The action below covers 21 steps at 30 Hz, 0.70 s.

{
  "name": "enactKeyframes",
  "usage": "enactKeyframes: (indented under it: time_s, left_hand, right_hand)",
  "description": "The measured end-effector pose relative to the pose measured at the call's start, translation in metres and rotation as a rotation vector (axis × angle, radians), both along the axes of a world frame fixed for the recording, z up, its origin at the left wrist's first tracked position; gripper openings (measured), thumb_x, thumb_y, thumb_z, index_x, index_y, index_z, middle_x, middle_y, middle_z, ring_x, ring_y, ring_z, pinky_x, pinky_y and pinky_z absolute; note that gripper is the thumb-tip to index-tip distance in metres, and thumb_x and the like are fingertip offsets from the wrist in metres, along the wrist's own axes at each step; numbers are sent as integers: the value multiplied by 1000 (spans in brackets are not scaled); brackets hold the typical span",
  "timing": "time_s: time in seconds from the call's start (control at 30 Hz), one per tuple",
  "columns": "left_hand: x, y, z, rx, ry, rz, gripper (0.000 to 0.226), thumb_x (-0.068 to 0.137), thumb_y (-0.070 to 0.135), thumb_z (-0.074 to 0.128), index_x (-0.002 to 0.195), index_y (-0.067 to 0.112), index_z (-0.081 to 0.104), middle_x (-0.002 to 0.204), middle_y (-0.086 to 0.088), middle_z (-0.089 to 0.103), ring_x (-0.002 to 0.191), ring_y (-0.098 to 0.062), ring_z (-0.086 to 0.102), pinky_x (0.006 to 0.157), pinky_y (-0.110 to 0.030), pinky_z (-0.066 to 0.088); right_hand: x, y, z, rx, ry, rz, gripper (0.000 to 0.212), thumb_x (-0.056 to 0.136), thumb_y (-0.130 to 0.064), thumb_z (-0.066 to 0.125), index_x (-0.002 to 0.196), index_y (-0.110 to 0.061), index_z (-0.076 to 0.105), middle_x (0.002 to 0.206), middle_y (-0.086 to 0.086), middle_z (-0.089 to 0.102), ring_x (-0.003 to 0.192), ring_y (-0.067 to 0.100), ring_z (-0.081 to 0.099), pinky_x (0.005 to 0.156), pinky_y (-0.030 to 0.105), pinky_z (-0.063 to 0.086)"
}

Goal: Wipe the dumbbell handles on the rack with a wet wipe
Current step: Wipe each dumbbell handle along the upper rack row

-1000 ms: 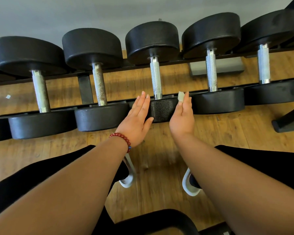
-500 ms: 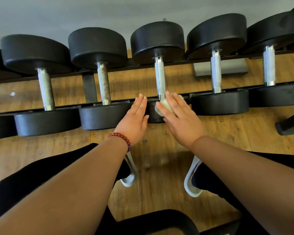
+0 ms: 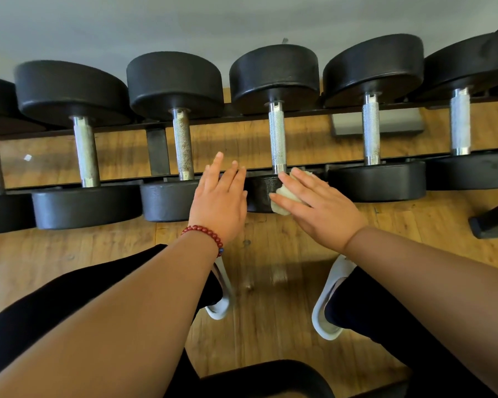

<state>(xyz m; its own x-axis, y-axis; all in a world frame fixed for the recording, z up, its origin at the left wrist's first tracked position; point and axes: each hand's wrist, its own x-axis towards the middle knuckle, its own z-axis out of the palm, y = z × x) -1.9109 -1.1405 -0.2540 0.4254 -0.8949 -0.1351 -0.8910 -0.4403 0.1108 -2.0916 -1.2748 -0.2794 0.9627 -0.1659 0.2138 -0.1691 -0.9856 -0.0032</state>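
Wet wipe (image 3: pixel 281 201) is now down by the base of the handle (image 3: pixel 277 139)
Right hand (image 3: pixel 319 202) has swung in from the side and lies flat, fingers straight, pressing it onto the middle dumbbell's near head (image 3: pixel 259 193). Left hand (image 3: pixel 219 199) rests open alongside. Handle's probably next.

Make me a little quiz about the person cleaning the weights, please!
1. Fill the gap: the wet wipe is under the ___ hand.
2. True or false: a red bead bracelet sits on the wrist of the left hand.
3. Where is the wipe pressed? A: on the dumbbell's near black end. B: on the far black end. C: on the middle of the silver handle.
Key: 1 right (the right hand); 2 true; 3 A.
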Motion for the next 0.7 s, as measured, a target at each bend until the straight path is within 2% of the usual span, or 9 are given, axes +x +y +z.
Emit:
enactKeyframes:
  time_s: [0.07,0.1,0.23,0.3,0.37,0.47,0.57,0.6,0.7]
  left_hand:
    - [0,-2,-2,14,-35,32,51,103,33,27,152,18,25,159,2,26,150,-20,2,117,-48,-11]
    - [-1,-2,-4,12,-43,37,50,103,33,28,151,19,28,158,2,30,150,-19,7,117,-49,-11]
    - [-1,-2,-8,-18,-44,43,48,102,32,31,148,19,35,150,3,42,144,-17,27,116,-46,2]
    - [0,-3,-8,-45,-31,40,47,102,31,33,147,18,38,148,2,45,140,-18,33,114,-43,11]
    - [4,-4,-6,-65,-36,23,47,102,32,34,146,17,40,146,1,47,134,-20,39,109,-41,20]
    - [12,-8,-2,-80,-104,-5,49,99,35,33,143,15,44,142,-3,52,130,-23,45,106,-41,22]
    - [24,-6,5,-20,-184,40,55,98,41,26,144,16,41,144,-3,49,136,-23,38,110,-45,10]
    - [28,-4,6,17,-196,61,53,99,42,24,143,17,43,142,-2,50,136,-23,38,110,-45,11]
    - [34,0,7,105,-222,55,50,100,46,19,124,20,55,124,1,61,122,-22,47,103,-42,29]
  right_hand:
    - [9,7,3,54,6,-23,51,92,-26,57,142,-20,47,153,12,36,142,30,24,111,50,15]
    - [14,9,5,92,20,-46,48,96,-31,50,142,-21,46,155,11,34,144,30,23,113,48,15]
    - [22,6,6,171,56,-84,46,98,-32,41,143,-24,45,157,8,30,146,29,23,116,44,15]
    - [17,2,4,157,44,-51,45,98,-27,44,143,-22,46,155,9,33,144,30,27,116,45,22]
    - [14,0,3,126,17,-38,48,93,-18,56,140,-19,49,152,12,38,140,33,34,112,47,30]
    - [21,4,5,114,-17,-73,62,78,-5,77,135,-15,55,147,15,45,135,36,43,106,49,36]
    - [34,6,12,149,-64,-115,65,74,-1,78,134,-12,55,145,17,46,133,37,45,102,50,40]
    - [38,6,14,155,-74,-125,65,75,0,77,135,-11,55,145,18,46,133,37,45,102,51,41]
    - [45,5,16,182,-98,-142,62,78,1,74,135,-9,54,144,21,47,132,37,46,102,51,41]
